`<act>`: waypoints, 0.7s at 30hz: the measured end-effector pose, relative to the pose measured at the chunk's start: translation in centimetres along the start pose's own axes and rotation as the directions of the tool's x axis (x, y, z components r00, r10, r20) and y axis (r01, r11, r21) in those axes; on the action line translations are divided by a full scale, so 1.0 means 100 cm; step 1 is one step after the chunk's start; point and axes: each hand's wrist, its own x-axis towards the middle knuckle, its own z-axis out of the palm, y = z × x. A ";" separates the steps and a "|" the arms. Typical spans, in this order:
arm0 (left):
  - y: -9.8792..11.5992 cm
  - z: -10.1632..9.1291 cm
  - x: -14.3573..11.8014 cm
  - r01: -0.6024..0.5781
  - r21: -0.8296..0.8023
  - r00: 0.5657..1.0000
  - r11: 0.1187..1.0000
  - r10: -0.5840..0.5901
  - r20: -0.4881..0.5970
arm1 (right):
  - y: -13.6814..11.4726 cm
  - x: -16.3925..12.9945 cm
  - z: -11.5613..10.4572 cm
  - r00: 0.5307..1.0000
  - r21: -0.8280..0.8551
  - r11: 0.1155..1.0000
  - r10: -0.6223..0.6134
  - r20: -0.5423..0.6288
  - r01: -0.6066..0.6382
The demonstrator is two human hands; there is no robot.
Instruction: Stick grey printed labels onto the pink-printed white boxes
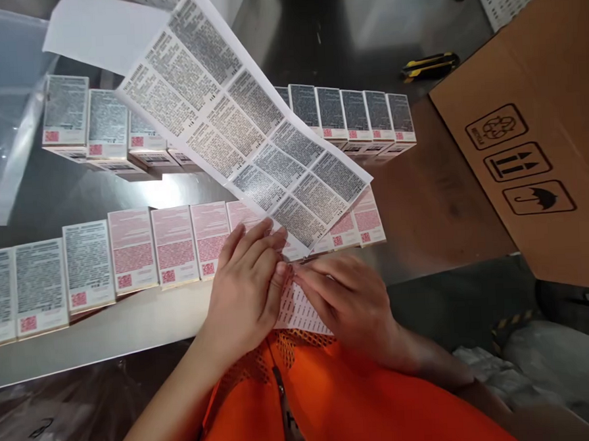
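Both hands meet at the near edge of the label sheet (250, 127), which rises from the fingertips and slants away up and to the left over the table. Left hand (251, 285): fingers curled loosely, tips pressed on the sheet's lower corner, pinning it. Right hand (345, 300): fingers drawn together at the same corner, thumb and forefinger apparently pinching or picking at a label edge; exact grip hidden, cannot tell whether a label is already lifted. Just beyond the fingertips lies the near row of boxes (133, 252), flat and side by side; those to the left carry grey labels, those in front of the hands show pink faces. Farther off, behind the sheet, a second row of boxes (353, 115), all grey-labelled. Well to the right: cardboard carton (533, 155); beyond it a yellow utility knife (429, 65). Judgement: peel best started from one corner, slowly, with the left hand keeping the backing taut, so the label comes off flat and uncreased.
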 end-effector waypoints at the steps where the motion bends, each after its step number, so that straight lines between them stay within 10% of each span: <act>1: 0.000 0.000 0.000 0.001 -0.002 1.000 1.000 -0.001 0.000 | -0.001 0.000 0.000 1.000 -0.005 1.000 0.001 -0.005 -0.001; 10: 0.001 0.000 0.000 -0.019 0.035 1.000 0.999 0.018 0.006 | 0.005 0.012 -0.004 0.985 -0.094 0.996 0.017 0.171 0.000; 16: 0.001 0.001 0.000 -0.027 0.057 1.000 0.998 0.027 0.003 | 0.019 0.015 -0.022 0.959 -0.014 0.977 -0.205 0.196 0.212; 21: -0.001 0.002 -0.001 -0.082 0.113 0.997 0.990 0.082 0.013 | 0.055 0.034 -0.047 0.996 0.248 0.965 0.080 0.035 -0.087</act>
